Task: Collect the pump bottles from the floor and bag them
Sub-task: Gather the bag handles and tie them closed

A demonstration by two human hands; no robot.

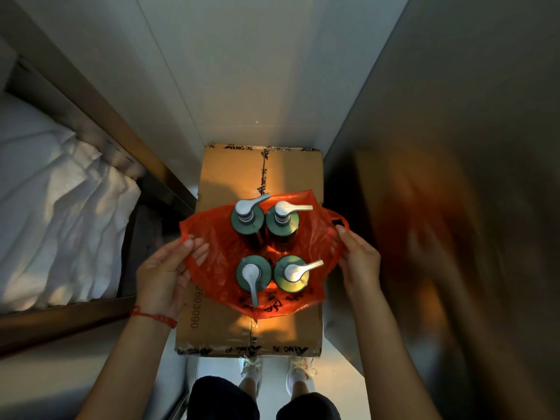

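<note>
On either side, both hands (165, 277) (360, 262) pinch the red bag's (218, 237) rim.

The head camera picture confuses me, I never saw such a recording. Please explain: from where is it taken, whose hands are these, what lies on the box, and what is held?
There is no machine here. A person wears one wide camera on the head, so you look down past their own arms to their shoes.

The left hand, with a red string on the wrist, and the right hand each pinch one side of an orange plastic bag and hold it open.

Four pump bottles stand upright inside the bag, seen from above, two by two. The bag rests on a taped cardboard box in a narrow passage. A bed with white sheets is on the left. The shiny wall on the right reflects the scene as a blur.
</note>
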